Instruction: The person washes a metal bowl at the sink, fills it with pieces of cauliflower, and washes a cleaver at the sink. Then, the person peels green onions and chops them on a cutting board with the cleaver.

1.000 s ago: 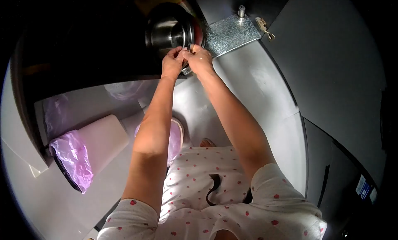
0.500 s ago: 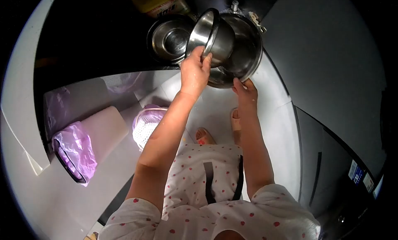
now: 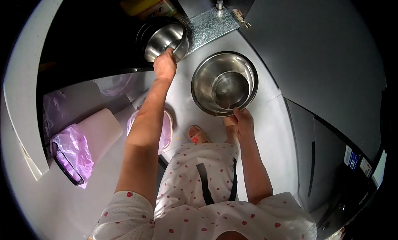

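My left hand (image 3: 165, 66) grips the near rim of a smaller stainless steel bowl (image 3: 159, 40). This bowl tilts over the dark shelf at the upper left, where another bowl stood; how the two touch is hidden. In front of me, my right hand (image 3: 245, 123) pinches the near edge of a large steel basin (image 3: 202, 84). Its mouth faces up and its shiny inside shows, held in the air over the pale floor.
Behind the bowls are a yellow container (image 3: 151, 6) and a speckled metal ledge (image 3: 211, 27) with a small metal knob. A purple-lined basket (image 3: 166, 132) and a bin with a purple bag (image 3: 74, 151) stand left. A grey panel (image 3: 319, 49) rises right.
The smaller bowl has moved left, from over the large basin to the dark shelf. My right hand has drawn the basin toward me, uncovering the speckled ledge.
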`<action>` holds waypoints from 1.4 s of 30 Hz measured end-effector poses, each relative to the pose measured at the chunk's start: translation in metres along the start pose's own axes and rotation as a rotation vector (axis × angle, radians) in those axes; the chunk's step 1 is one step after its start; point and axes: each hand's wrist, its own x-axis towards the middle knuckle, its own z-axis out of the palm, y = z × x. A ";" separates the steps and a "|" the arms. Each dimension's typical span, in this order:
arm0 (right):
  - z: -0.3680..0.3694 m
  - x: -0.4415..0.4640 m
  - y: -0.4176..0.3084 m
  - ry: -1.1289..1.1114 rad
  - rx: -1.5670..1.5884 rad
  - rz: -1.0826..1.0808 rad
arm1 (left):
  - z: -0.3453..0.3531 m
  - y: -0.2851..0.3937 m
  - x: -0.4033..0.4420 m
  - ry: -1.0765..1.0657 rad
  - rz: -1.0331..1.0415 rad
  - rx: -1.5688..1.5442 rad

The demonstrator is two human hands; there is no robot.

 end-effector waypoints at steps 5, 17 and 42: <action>0.005 0.022 0.012 -0.084 -0.043 0.012 | 0.009 -0.014 0.011 0.049 -0.032 0.002; 0.048 0.040 -0.016 -0.100 -0.142 -0.207 | 0.024 -0.037 0.039 0.064 -0.220 0.135; 0.040 0.094 -0.019 -0.086 -0.014 -0.280 | 0.132 -0.017 0.078 -0.171 -0.162 0.592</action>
